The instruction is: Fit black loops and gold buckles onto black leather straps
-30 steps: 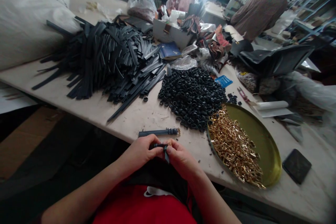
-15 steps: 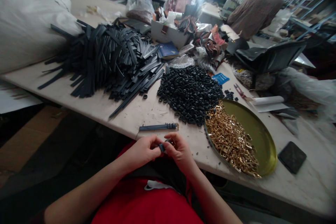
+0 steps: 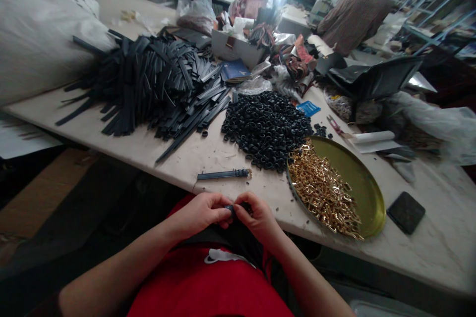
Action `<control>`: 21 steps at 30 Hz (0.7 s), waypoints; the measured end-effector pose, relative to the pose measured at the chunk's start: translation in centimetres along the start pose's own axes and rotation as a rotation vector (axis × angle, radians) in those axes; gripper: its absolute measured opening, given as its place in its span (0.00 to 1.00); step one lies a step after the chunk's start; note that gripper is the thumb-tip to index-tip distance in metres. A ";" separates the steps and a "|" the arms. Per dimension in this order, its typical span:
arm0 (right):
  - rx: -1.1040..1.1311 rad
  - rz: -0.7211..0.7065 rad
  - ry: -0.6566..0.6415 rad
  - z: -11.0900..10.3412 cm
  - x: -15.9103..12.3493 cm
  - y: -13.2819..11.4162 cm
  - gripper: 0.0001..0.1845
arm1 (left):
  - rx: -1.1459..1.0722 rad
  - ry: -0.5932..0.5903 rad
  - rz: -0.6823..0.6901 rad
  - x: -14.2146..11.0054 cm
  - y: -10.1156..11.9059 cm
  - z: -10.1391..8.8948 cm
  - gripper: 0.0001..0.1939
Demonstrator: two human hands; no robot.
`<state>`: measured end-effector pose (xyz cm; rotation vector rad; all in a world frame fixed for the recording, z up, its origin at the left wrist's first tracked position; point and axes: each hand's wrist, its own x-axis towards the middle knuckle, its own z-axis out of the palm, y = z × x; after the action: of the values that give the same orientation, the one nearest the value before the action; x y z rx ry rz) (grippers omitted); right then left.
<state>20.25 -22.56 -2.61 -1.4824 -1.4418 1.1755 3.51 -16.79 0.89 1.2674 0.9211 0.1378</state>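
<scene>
My left hand (image 3: 203, 213) and my right hand (image 3: 256, 218) meet at the near edge of the table, both pinched on a small dark strap piece (image 3: 231, 208) between the fingertips. Just beyond them a finished dark strap with a gold buckle (image 3: 223, 174) lies flat on the table. A heap of black loops (image 3: 266, 129) sits behind it. To the right, a round brass tray (image 3: 362, 183) holds a pile of gold buckles (image 3: 322, 193). A big pile of black straps (image 3: 156, 84) covers the left of the table.
A dark flat square pad (image 3: 406, 212) lies at the right near the edge. Small scissors (image 3: 334, 125), a blue card (image 3: 308, 108), a cardboard box (image 3: 238, 47) and leather scraps crowd the back. A large pale sack (image 3: 33, 44) lies left. Another person (image 3: 353, 17) stands behind.
My hands have stayed together on the strap piece, working it with the fingertips; the hanging strap end seen a second ago is now tucked between them. The view shifted slightly.
</scene>
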 end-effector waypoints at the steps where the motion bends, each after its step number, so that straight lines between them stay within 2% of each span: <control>1: -0.024 -0.008 -0.021 -0.1 -0.1 0.0 0.03 | -0.001 -0.007 -0.010 0.0 -0.2 0.0 0.15; 5: -0.040 -0.017 -0.129 -0.7 -0.7 -0.2 0.04 | 0.000 -0.039 -0.043 -0.1 -1.0 0.2 0.16; 8: -0.022 0.026 -0.188 -0.9 -0.8 -0.2 0.04 | 0.032 -0.037 -0.041 0.0 -1.6 0.6 0.17; 11: -0.022 0.073 -0.186 -0.7 -0.5 -0.1 0.03 | 0.090 -0.008 -0.008 0.0 -1.7 0.8 0.17; 16: 0.100 0.161 -0.187 -0.2 -0.1 0.5 0.04 | 0.235 0.013 0.080 -0.3 -0.6 0.6 0.19; 21: 0.019 0.058 -0.239 -0.7 0.0 0.6 0.02 | 0.256 -0.023 0.078 0.1 0.0 0.5 0.18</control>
<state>21.14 -22.58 -2.97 -1.4157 -1.5483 1.4378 3.93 -17.10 0.86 1.5396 0.8900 0.0673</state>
